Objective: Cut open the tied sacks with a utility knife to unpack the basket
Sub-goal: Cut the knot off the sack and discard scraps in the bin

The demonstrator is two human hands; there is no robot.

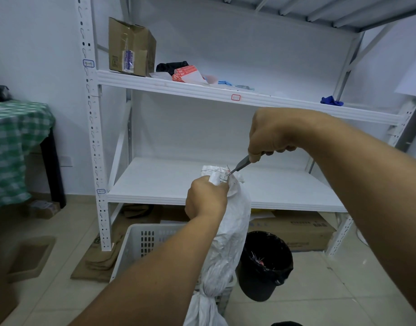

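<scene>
A long white woven sack (228, 234) hangs upright in front of me, bunched at its top and cinched again lower down. My left hand (205, 200) is closed around the sack's neck just below a reddish tie. My right hand (272, 135) grips a grey utility knife (241, 164), whose tip touches the tie at the sack's top. Below, a white slotted plastic basket (141, 243) stands on the floor, partly hidden by my left forearm.
A black bin (265, 264) with string scraps stands right of the basket. Behind is a white metal shelving rack (202, 184) with a cardboard box (130, 49) and packets on its upper shelf. Flattened cardboard lies under the rack. A green checked table (14, 142) stands left.
</scene>
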